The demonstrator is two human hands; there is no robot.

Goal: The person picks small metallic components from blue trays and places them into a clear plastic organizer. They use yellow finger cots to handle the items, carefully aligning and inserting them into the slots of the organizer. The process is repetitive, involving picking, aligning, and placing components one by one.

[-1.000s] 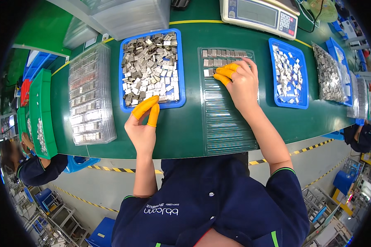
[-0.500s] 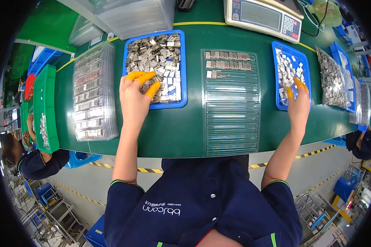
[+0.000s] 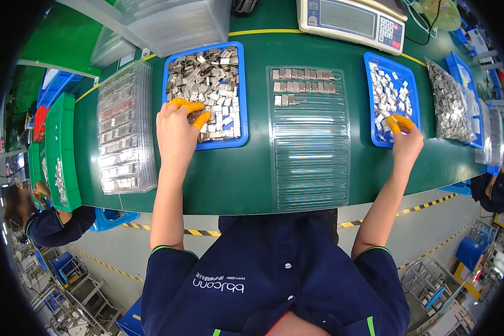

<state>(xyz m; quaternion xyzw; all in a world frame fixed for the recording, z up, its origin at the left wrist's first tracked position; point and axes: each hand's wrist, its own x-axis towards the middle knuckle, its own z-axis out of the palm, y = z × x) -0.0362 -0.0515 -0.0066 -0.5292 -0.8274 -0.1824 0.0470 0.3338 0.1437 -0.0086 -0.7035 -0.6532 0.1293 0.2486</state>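
My left hand (image 3: 176,126) rests at the near-left part of a large blue tray (image 3: 245,101) heaped with small silver rectangular metal parts (image 3: 204,73). Its thumb and fingers wear yellow finger cots and stand apart over the parts. In a smaller blue tray (image 3: 369,95) on the right, my right hand (image 3: 407,140), also in yellow cots, pinches at the near end of a pile of small white parts (image 3: 387,92). A small white piece shows at its fingertips. Between the hands lies a clear plastic slotted tray (image 3: 311,159), with metal parts in its far rows and a few in the third.
Stacked clear trays filled with parts (image 3: 124,134) stand at left, beside a green bin (image 3: 61,151). A scale (image 3: 350,22) and stacked clear plastic trays (image 3: 176,25) are at the back. A bag of metal parts (image 3: 452,101) lies at right. Other people work at both sides.
My right thumb and fingers have closed together among the white parts. My left hand stays at the metal parts with little change. The whole view has shifted slightly.
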